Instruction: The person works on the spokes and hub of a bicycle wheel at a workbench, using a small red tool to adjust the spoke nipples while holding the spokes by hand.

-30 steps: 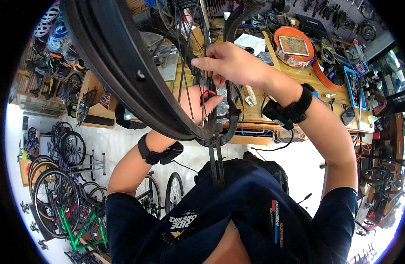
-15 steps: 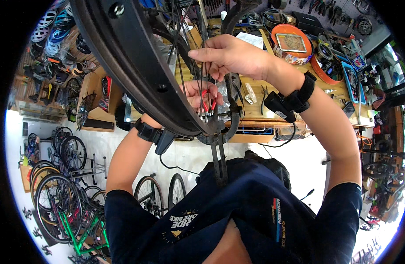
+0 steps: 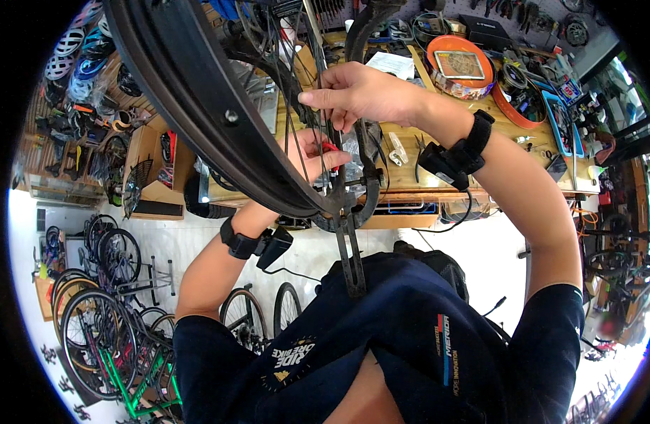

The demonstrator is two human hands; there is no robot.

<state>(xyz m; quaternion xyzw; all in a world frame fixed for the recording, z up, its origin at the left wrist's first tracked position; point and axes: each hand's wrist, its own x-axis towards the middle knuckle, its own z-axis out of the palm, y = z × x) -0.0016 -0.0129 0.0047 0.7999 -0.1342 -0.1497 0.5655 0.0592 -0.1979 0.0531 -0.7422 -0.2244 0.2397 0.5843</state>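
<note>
Bike shop, parked bikes (image 3: 102,311) on the floor at left, cluttered bench (image 3: 409,169) ahead. I count one wheel (image 3: 198,113), two hands, two wrist straps. Wheel is held up in front of me. My left hand (image 3: 307,155) pinches a red tool (image 3: 330,148) among the spokes (image 3: 296,134); my right hand (image 3: 364,92) is closed on a spoke just above. Risk, I'd say: the tool slips and rounds the nipple, or fingers get nipped between spokes.

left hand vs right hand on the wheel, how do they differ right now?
The right hand is in front of the spokes, fingertips pinching one, in full view. The left hand sits lower, behind the spokes and partly hidden by the black rim, holding a small red tool. The right forearm comes in from the right, the left rises from below. Both wrists wear a black strap with a small box.
</note>
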